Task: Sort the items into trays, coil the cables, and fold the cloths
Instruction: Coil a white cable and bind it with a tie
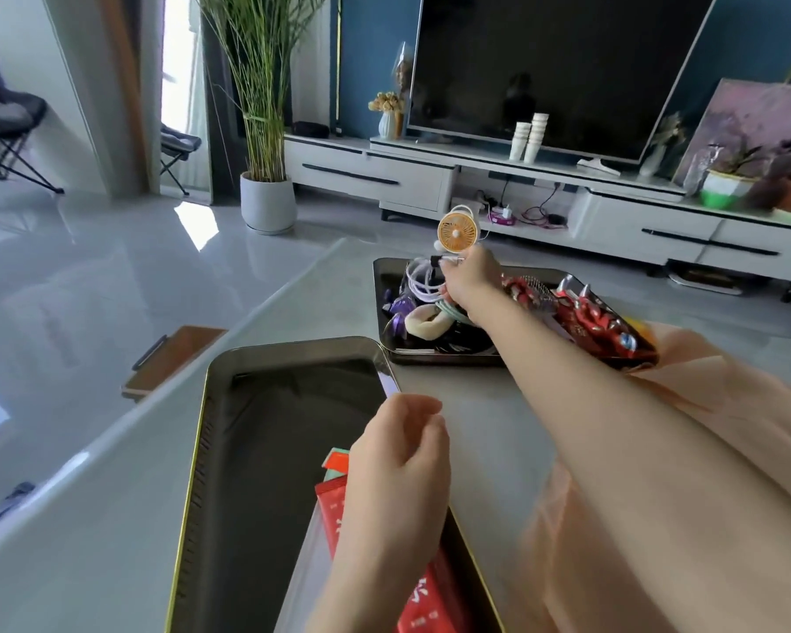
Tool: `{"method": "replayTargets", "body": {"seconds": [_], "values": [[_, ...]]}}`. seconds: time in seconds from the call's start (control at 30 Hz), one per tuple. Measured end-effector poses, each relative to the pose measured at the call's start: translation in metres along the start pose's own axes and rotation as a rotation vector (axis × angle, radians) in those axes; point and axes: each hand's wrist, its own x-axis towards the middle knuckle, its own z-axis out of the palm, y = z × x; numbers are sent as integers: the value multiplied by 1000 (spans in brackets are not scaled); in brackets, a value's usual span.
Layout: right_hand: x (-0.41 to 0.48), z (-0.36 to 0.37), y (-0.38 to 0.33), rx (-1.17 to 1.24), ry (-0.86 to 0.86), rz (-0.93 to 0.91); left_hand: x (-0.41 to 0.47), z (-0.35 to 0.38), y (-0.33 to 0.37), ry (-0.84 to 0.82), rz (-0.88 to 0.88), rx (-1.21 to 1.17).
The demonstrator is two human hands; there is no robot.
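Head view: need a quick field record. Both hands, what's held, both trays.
left hand: over the near tray, fingers loosely curled, holds nothing
right hand: reached out over the far tray, grips the white cable
white cable: loose loops hanging below the right hand, not coiled tight
near tray: mostly bare, red packets at its near end
far tray: cluttered, red snack bags at its right end
orange fan: just beyond the right hand; resting or lifted, cannot tell
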Motion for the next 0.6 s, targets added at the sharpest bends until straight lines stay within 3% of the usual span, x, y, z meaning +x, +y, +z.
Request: {"method": "replayTargets", "body": {"seconds": [0.1, 0.27, 0.47, 0.6], "values": [[6, 3, 3, -226, 15, -3, -2, -1, 2, 18, 35, 21], [-17, -26, 9, -275, 30, -115, 2, 10, 5, -3, 37, -39], [-107, -137, 91, -180, -155, -228, -30, 32, 15, -111, 87, 9], [-169, -228, 160, -181, -103, -105, -56, 47, 21, -181, 102, 54]]}}
